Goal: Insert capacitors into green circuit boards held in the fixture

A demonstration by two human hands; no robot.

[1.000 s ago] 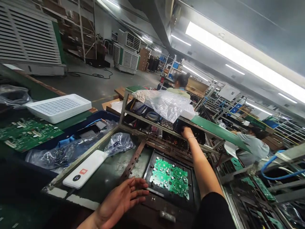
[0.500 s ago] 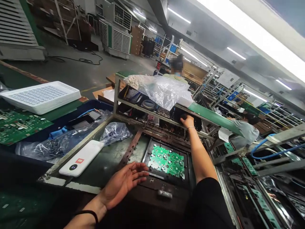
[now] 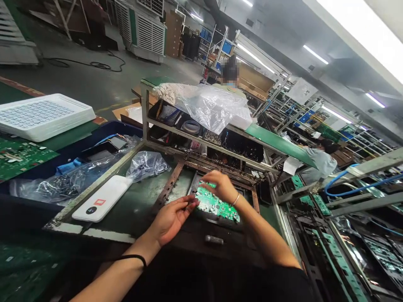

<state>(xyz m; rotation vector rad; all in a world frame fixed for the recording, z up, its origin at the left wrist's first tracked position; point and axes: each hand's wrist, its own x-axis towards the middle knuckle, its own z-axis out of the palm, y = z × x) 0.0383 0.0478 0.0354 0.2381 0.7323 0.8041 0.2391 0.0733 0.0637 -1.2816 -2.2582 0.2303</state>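
A green circuit board (image 3: pixel 217 205) with small parts on it lies in a dark frame (image 3: pixel 192 184) on the workbench. My left hand (image 3: pixel 173 218) is at the board's left edge, thumb and fingertips pressed together; a tiny dark thing may be between them, too small to name. Over the board's upper part, my right hand (image 3: pixel 222 186) has its fingers bent in a pinch, close to the left fingertips. Whatever it holds, if anything, cannot be made out. Beyond both hands, a black bin (image 3: pixel 248 147) of small dark parts sits on the rack.
A white power bank-like device (image 3: pixel 102 197) and a clear plastic bag (image 3: pixel 147 165) lie left of the frame. Farther left are a blue bin (image 3: pixel 121 128) and a white tray (image 3: pixel 56 130). The rack (image 3: pixel 201 140) spans the back. Two people are farther off.
My right hand has come back from the bin on the rack to above the board. My left hand has moved slightly up and right, its spread fingers now closed to a pinch.
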